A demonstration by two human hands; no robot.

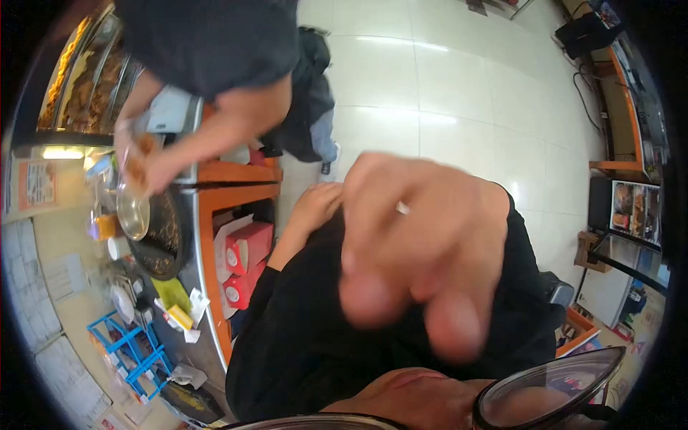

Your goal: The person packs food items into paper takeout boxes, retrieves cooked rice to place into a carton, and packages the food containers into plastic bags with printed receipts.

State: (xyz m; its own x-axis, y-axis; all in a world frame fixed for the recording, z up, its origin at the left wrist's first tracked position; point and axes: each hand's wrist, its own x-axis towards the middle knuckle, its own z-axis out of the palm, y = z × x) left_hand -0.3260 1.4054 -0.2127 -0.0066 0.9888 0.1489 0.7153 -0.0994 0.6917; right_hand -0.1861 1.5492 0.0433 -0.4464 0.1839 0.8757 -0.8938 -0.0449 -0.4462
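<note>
My right hand (423,244) is very near the camera, large and blurred. Its fingers bend down toward the lens, two fingertips apart, with no object visible between them. A tiny white spot shows at its middle; what it is cannot be made out. Farther down, my left hand (317,206) rests against my black clothing (301,337), fingers loosely spread and partly hidden behind my right hand. Nothing shows in it. The lower edge holds part of my face and glasses (548,387).
At the upper left another person (215,43) in dark clothes holds a clear container (134,211) over a round dark tray (161,244). Red boxes (249,247) fill a shelf under the counter. A blue rack (129,355) stands lower left. Pale floor tiles (459,79) lie ahead.
</note>
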